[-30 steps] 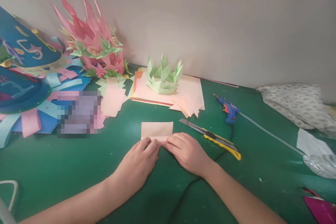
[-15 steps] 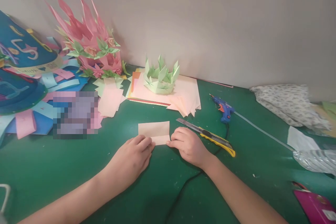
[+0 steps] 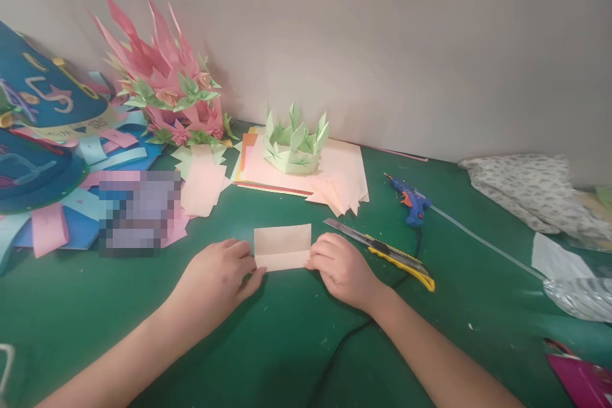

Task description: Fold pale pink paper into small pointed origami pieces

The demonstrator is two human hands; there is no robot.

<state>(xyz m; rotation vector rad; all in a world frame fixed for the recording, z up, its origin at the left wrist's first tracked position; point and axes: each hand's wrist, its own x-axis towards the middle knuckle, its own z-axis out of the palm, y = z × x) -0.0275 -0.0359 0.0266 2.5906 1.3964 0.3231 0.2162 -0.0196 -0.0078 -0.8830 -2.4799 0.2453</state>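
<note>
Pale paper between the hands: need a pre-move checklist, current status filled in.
1. Left hand at the left edge of the pale paper: ok.
2. Right hand at its right edge: ok.
3. Crease visible across the lower part of the sheet: ok.
4. Firm pinch at both edges: cannot tell, contact partly hidden by the fingers.
5. Utility knife blade retracted: not ok, blade is out, close to the right hand.
6. Glue gun cold: cannot tell.
</note>
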